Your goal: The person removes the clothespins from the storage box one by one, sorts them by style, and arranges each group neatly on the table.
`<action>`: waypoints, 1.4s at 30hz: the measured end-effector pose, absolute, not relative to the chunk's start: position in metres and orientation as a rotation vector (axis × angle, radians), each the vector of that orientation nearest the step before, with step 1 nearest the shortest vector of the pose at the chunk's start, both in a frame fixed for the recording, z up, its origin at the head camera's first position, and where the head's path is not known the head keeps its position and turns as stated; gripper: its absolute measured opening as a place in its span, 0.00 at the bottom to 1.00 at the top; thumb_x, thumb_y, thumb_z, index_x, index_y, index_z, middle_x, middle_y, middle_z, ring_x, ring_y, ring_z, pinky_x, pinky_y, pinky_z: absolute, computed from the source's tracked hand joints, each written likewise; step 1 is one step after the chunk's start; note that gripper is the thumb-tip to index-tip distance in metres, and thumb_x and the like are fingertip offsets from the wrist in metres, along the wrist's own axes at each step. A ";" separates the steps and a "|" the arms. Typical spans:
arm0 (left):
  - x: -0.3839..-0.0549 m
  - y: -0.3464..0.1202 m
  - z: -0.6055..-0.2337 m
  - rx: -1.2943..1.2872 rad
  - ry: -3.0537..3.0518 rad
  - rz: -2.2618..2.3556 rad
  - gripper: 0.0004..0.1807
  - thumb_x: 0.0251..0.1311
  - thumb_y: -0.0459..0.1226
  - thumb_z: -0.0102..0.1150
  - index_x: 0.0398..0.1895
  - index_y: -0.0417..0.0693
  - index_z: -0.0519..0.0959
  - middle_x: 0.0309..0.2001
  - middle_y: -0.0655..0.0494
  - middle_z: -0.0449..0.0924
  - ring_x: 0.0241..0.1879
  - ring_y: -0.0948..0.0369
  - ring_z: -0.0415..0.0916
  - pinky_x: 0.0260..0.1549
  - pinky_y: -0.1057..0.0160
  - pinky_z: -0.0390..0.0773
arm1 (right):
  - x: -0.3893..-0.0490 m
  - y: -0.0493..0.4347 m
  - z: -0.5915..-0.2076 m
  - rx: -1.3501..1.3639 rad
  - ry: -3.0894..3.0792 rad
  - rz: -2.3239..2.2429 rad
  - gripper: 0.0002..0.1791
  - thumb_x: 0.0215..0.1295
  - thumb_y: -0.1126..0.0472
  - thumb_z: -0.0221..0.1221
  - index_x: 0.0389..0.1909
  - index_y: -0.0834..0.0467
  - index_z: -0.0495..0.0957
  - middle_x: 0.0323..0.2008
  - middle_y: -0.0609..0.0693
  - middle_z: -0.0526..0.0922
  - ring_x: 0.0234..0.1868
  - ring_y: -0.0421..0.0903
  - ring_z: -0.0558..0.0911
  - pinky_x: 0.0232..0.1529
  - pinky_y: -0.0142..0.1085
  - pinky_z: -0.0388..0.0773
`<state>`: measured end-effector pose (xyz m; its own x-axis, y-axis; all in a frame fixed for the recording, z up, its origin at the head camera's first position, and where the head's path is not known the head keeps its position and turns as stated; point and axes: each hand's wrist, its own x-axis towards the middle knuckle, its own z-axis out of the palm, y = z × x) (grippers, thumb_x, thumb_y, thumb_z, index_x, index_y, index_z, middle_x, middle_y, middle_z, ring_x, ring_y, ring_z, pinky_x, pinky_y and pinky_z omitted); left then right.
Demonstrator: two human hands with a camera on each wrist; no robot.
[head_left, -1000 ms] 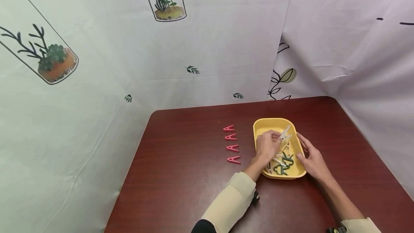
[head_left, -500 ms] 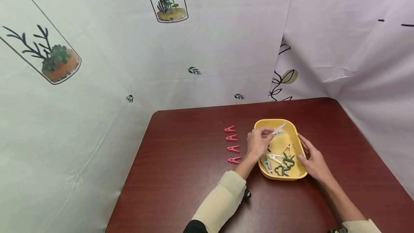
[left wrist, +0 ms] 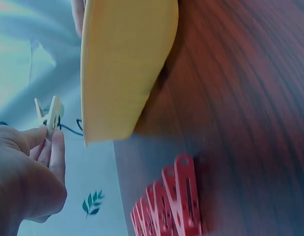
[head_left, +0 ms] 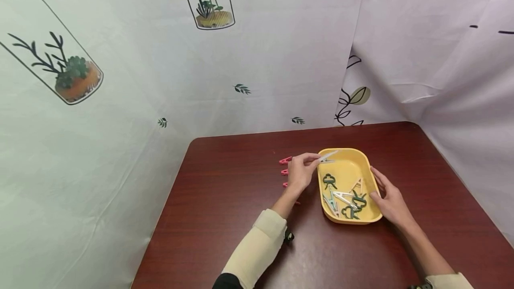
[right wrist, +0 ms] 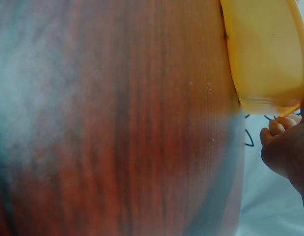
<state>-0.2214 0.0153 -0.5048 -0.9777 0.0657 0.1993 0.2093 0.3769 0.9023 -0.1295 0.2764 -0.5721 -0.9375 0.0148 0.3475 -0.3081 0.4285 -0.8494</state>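
My left hand (head_left: pixel 300 173) pinches a white clothespin (head_left: pixel 328 156) between thumb and fingertips, over the left rim of a yellow tray (head_left: pixel 347 168). In the left wrist view the clothespin (left wrist: pixel 54 115) points away from the fingertips, its two legs spread. My right hand (head_left: pixel 393 202) holds the tray's right side, thumb at the rim and fingers along the outer wall. Inside the tray lie dark green clips (head_left: pixel 358 200) with rounded outlines, a white clothespin (head_left: pixel 342 196), a pale yellow clothespin (head_left: pixel 357 185) and pale green ones (head_left: pixel 331 203).
Left of the tray, several pink clothespins (left wrist: pixel 188 196) form a row on the dark red-brown table (head_left: pixel 225 191); my left hand partly hides them in the head view. A white cloth with plant drawings (head_left: pixel 261 57) hangs behind the table.
My left hand has moved left with the white clothespin, from over the tray's middle to its left rim. It now covers part of the pink row. The right hand stays on the tray.
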 end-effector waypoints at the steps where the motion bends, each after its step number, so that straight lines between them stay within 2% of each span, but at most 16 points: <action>1: -0.223 0.011 -0.505 -0.247 -2.495 -1.665 0.06 0.66 0.37 0.74 0.44 0.51 0.93 0.38 0.61 0.92 0.36 0.71 0.87 0.37 0.70 0.84 | -0.129 0.276 -0.572 0.252 -2.387 1.510 0.43 0.63 0.84 0.57 0.80 0.70 0.59 0.70 0.79 0.67 0.60 0.19 0.69 0.48 0.12 0.70; 7: -0.233 -0.013 -0.509 -0.174 -2.468 -1.748 0.06 0.64 0.38 0.76 0.43 0.51 0.93 0.37 0.60 0.92 0.39 0.62 0.88 0.35 0.69 0.83 | -0.127 0.277 -0.570 0.258 -2.385 1.520 0.43 0.63 0.83 0.57 0.80 0.69 0.59 0.70 0.79 0.67 0.60 0.20 0.70 0.48 0.13 0.71; 10: -0.239 -0.027 -0.512 -0.110 -2.432 -1.845 0.07 0.64 0.38 0.76 0.44 0.50 0.93 0.37 0.59 0.91 0.41 0.53 0.89 0.37 0.59 0.86 | -0.128 0.277 -0.570 0.263 -2.386 1.517 0.43 0.63 0.83 0.57 0.80 0.69 0.59 0.70 0.78 0.67 0.61 0.19 0.69 0.50 0.12 0.70; 13: -0.244 -0.043 -0.515 -0.054 -2.358 -1.974 0.08 0.65 0.35 0.75 0.46 0.46 0.92 0.38 0.54 0.91 0.45 0.44 0.89 0.44 0.46 0.88 | -0.129 0.277 -0.571 0.264 -2.389 1.515 0.43 0.63 0.84 0.57 0.80 0.69 0.59 0.71 0.78 0.67 0.61 0.19 0.68 0.51 0.12 0.69; 15: -0.248 -0.054 -0.518 -0.021 -2.309 -2.031 0.09 0.65 0.33 0.75 0.46 0.43 0.92 0.40 0.51 0.91 0.46 0.43 0.89 0.48 0.42 0.86 | -0.130 0.278 -0.572 0.263 -2.388 1.515 0.43 0.63 0.84 0.57 0.80 0.69 0.59 0.71 0.79 0.67 0.61 0.19 0.68 0.51 0.12 0.69; 19: -0.255 -0.076 -0.523 0.051 -2.256 -2.065 0.10 0.64 0.31 0.74 0.47 0.38 0.90 0.44 0.47 0.90 0.43 0.54 0.89 0.52 0.41 0.84 | -0.131 0.278 -0.573 0.259 -2.382 1.511 0.43 0.63 0.84 0.58 0.80 0.70 0.59 0.70 0.79 0.67 0.61 0.19 0.68 0.49 0.12 0.69; 21: -0.258 -0.087 -0.526 0.085 -2.252 -2.054 0.10 0.64 0.31 0.75 0.47 0.37 0.90 0.45 0.45 0.90 0.41 0.58 0.88 0.53 0.42 0.84 | -0.131 0.278 -0.573 0.257 -2.381 1.510 0.43 0.63 0.84 0.58 0.80 0.70 0.59 0.70 0.79 0.67 0.61 0.19 0.69 0.49 0.12 0.70; 29: -0.268 -0.130 -0.541 0.183 -2.212 -2.032 0.13 0.63 0.28 0.74 0.50 0.33 0.89 0.46 0.42 0.90 0.39 0.62 0.85 0.52 0.47 0.84 | -0.127 0.275 -0.571 0.268 -2.372 1.516 0.43 0.63 0.83 0.57 0.80 0.68 0.59 0.71 0.77 0.68 0.61 0.20 0.70 0.50 0.13 0.70; 36: -0.273 -0.156 -0.546 0.254 -2.195 -1.984 0.13 0.61 0.25 0.74 0.49 0.34 0.88 0.46 0.43 0.90 0.40 0.62 0.86 0.41 0.68 0.83 | -0.129 0.276 -0.572 0.269 -2.360 1.524 0.43 0.62 0.84 0.57 0.80 0.69 0.59 0.71 0.78 0.68 0.61 0.20 0.70 0.51 0.13 0.71; 42: -0.271 -0.170 -0.552 0.284 -2.243 -1.894 0.12 0.60 0.25 0.74 0.47 0.37 0.89 0.46 0.44 0.91 0.43 0.60 0.88 0.37 0.74 0.81 | -0.129 0.276 -0.572 0.271 -2.363 1.529 0.43 0.63 0.84 0.57 0.80 0.70 0.59 0.71 0.79 0.67 0.62 0.20 0.69 0.52 0.13 0.70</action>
